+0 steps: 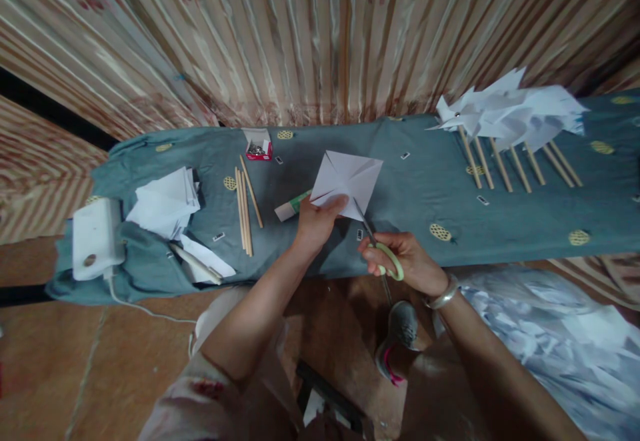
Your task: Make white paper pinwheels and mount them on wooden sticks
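Note:
My left hand [320, 222] pinches a white square of paper [349, 174] near its lower left corner, thumb on top. Slits run from the paper's corners toward its middle. In my right hand [400, 254] is a pair of scissors [389, 259] with pale green handles, fingers in the loops. The blades meet the paper's lower corner; how far apart they are I cannot tell. Partly under the paper and my left hand lies a green and white tube or box [289, 209]. Several thin wooden sticks [243, 211] lie left of my left hand.
A small red box [259, 154] of metal pins stands behind the sticks. Stacked paper [167, 201] and a white device [97, 239] with a cable are at the left. Several paper pinwheels [520, 111] on sticks lie at the right. A plastic bag [575, 341] stands below the table [400, 194].

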The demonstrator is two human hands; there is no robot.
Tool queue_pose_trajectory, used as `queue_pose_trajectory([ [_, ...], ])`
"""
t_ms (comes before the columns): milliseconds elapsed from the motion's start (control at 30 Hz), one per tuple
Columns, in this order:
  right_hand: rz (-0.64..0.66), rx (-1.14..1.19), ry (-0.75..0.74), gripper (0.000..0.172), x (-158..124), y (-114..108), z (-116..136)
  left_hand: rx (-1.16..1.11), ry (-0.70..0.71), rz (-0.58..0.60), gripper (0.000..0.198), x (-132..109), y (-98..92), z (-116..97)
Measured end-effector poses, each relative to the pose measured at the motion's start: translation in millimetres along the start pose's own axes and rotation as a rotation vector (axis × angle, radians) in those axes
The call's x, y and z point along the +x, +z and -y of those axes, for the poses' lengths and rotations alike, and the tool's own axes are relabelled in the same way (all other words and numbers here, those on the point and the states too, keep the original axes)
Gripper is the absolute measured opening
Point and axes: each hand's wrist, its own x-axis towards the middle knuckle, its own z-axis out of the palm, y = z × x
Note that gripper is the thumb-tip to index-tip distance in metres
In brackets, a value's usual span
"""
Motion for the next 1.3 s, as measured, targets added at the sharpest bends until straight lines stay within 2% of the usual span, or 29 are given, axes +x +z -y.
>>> queue_pose_trajectory([
  [267, -0.023, -0.013, -0.034, 0.045, -0.5, 2.0, 3.9, 0.037, -0.015, 0.024, 0.023, -4.1, 2.4, -0.3],
  [433, -0.028, -0.007, -0.003, 0.046, 0.2, 1.5, 3.5, 0.050, -0.026, 0.002, 0.026, -3.7, 2.9, -1.9],
  [733, -0.032, -0.009, -0.032, 0.043, 1.9, 0.9, 0.9, -0.002, -0.037, 0.029, 0.017, -7.2, 5.0, -3.6],
  [1300, -0.060, -0.023, -0.012, 0.042, 2.5, 1.0, 2.9, 0.027, -0.037, 0.036, 0.022, -7.3, 5.5, -0.8],
])
